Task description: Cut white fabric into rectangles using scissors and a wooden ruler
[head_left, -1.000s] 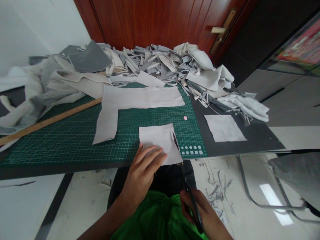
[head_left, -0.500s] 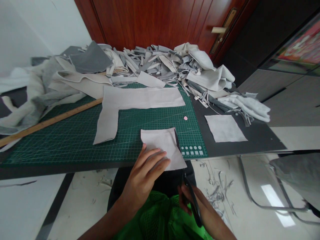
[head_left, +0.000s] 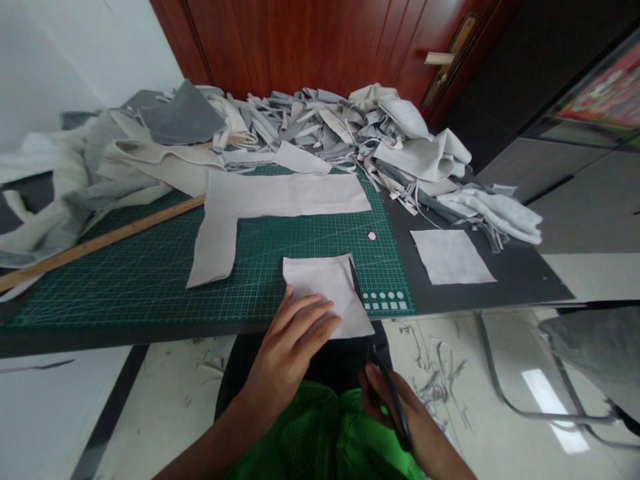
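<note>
My left hand lies on a pale fabric piece, its fingers stretched out and pressing the cloth onto the green cutting mat. A dark edge shows under the fabric's right side, and its lower corner overhangs the table edge. Below that corner, in front of my lap, my right hand is wrapped round black-handled scissors. Their blades point up toward the fabric without touching it; whether the blades are apart is hard to see. Behind, an L-shaped fabric piece rests on the mat.
A square fabric piece lies on the dark table at the right. Heaps of grey and cream scraps line the back. A wooden ruler crosses the mat at the left, and a small pink piece is near the mat's right side.
My right hand has shifted slightly to the right with the scissors. The left hand and the fabric under it stay practically where they were.
</note>
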The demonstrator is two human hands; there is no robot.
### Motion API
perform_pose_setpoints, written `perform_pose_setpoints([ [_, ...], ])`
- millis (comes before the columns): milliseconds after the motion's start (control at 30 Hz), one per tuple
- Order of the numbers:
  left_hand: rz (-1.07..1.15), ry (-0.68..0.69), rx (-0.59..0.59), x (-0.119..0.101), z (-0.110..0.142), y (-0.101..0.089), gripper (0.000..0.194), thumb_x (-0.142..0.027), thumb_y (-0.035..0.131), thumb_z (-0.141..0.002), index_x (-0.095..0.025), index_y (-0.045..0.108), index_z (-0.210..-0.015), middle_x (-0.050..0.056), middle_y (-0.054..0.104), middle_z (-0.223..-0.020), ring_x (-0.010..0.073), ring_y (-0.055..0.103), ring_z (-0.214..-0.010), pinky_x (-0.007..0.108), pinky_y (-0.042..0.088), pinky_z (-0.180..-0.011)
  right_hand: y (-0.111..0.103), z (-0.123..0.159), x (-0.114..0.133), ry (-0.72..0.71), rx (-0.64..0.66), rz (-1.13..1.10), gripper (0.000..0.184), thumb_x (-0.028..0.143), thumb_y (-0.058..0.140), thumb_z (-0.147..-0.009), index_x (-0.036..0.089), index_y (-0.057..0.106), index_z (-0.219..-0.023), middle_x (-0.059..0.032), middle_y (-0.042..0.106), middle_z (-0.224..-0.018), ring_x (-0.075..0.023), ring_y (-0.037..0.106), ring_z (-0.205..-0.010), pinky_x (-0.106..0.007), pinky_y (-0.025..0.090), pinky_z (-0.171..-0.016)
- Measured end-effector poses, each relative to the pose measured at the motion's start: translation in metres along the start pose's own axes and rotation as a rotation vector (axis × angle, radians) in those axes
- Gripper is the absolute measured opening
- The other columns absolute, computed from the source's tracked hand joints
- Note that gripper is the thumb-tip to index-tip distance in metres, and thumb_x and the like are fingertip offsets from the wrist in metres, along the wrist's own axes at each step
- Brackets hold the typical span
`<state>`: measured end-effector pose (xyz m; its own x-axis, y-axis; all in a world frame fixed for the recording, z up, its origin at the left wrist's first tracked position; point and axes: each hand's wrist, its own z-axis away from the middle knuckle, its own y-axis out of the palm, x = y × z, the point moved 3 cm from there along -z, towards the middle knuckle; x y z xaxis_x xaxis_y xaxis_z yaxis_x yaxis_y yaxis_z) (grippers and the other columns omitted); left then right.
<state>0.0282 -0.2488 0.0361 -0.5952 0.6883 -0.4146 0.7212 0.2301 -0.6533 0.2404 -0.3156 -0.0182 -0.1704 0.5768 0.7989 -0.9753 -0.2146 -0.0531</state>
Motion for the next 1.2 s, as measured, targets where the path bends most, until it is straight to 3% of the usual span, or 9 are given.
perform_pose_setpoints([
  [233,0.009,-0.003,0.006,-0.001,0.001,0.000,0.035,-0.001,0.048,-0.103,-0.019,0.067,-0.127,0.005,0.073,-0.130,0.0195,0.060,-0.132,0.053,0.032,-0.130,0.000,-0.001,-0.013,0.004,-0.084,-0.028,0.063,0.084,0.055,-0.087,0.022,0.067,-0.086,-0.0065,0.065,-0.088,-0.0219,0.061,-0.083,-0.034,0.053,-0.078],
  [533,-0.008,0.005,0.005,-0.002,0.001,0.000,0.034,-0.002,0.047,-0.104,-0.017,0.067,-0.126,0.006,0.073,-0.129,0.0198,0.059,-0.132,0.052,0.032,-0.130,0.002,-0.004,-0.010,-0.051,-0.032,0.033,0.067,0.086,0.046,-0.090,0.023,0.062,-0.075,-0.0036,0.058,-0.072,-0.0199,0.056,-0.072,-0.032,0.052,-0.072],
  [800,0.002,0.001,-0.002,-0.001,0.003,0.001,0.035,-0.003,0.047,-0.104,-0.019,0.066,-0.128,0.006,0.073,-0.130,0.0198,0.060,-0.132,0.054,0.033,-0.129,0.009,-0.001,-0.007,-0.007,-0.062,0.069,0.071,0.088,0.045,-0.087,0.022,0.063,-0.073,-0.0056,0.062,-0.079,-0.0207,0.058,-0.075,-0.033,0.052,-0.074],
  [1200,0.003,0.002,0.004,-0.003,0.002,0.000,0.034,-0.001,0.049,-0.103,-0.016,0.069,-0.125,0.007,0.072,-0.129,0.0200,0.059,-0.133,0.053,0.030,-0.130,0.013,-0.002,0.000,-0.001,-0.026,0.148,0.073,0.089,0.039,-0.089,0.021,0.057,-0.071,-0.0004,0.053,-0.067,-0.0161,0.051,-0.063,-0.029,0.041,-0.060],
])
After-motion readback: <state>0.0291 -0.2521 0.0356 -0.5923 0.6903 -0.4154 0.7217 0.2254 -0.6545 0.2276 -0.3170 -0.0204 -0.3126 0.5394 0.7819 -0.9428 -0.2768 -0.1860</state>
